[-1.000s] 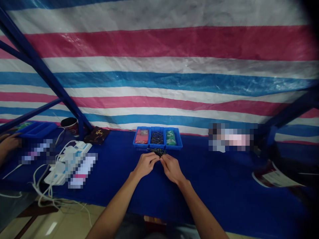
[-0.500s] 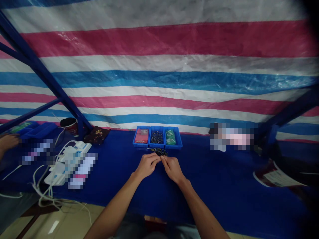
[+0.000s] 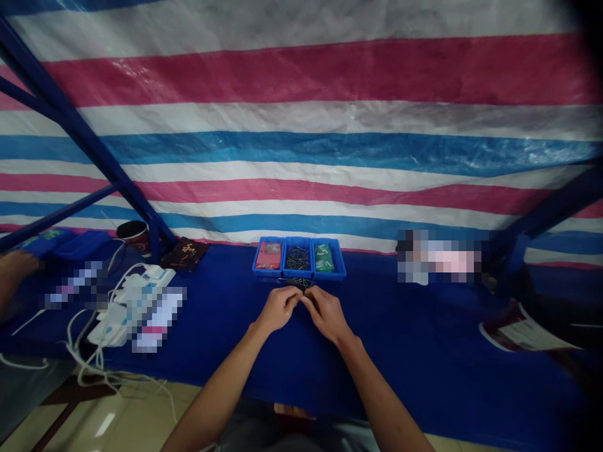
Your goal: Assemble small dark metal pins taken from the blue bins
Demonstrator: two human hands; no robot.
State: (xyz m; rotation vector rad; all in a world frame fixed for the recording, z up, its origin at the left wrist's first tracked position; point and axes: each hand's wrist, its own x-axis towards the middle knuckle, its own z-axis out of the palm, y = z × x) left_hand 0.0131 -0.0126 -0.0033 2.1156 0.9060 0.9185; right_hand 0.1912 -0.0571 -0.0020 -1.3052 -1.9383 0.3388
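My left hand (image 3: 281, 307) and my right hand (image 3: 326, 312) meet over the blue table, fingertips pinched together. Whatever lies between the fingers is too small and too covered to name. Just beyond the fingertips is a loose pile of dark, screw-like pieces (image 3: 300, 283). Behind that pile stand three joined blue bins. The left bin (image 3: 267, 274) has a red packet (image 3: 269, 256) in it, the middle bin (image 3: 297, 274) more dark screw-like pieces (image 3: 298, 258), and the right bin (image 3: 336, 272) a green packet (image 3: 323, 258) with small pale pieces.
At left are a white power strip (image 3: 123, 314) with tangled cables (image 3: 89, 370), a dark brown packet (image 3: 184, 254) and a cup (image 3: 134, 235). Another person's hand (image 3: 17, 270) is at the far left. A dark red and white container (image 3: 527, 329) stands at right. Striped sheeting (image 3: 301, 150) hangs behind.
My hands stay together and appear slightly higher in view, covering part of the loose pile. My right fingers are more bent. The whole view has shifted slightly.
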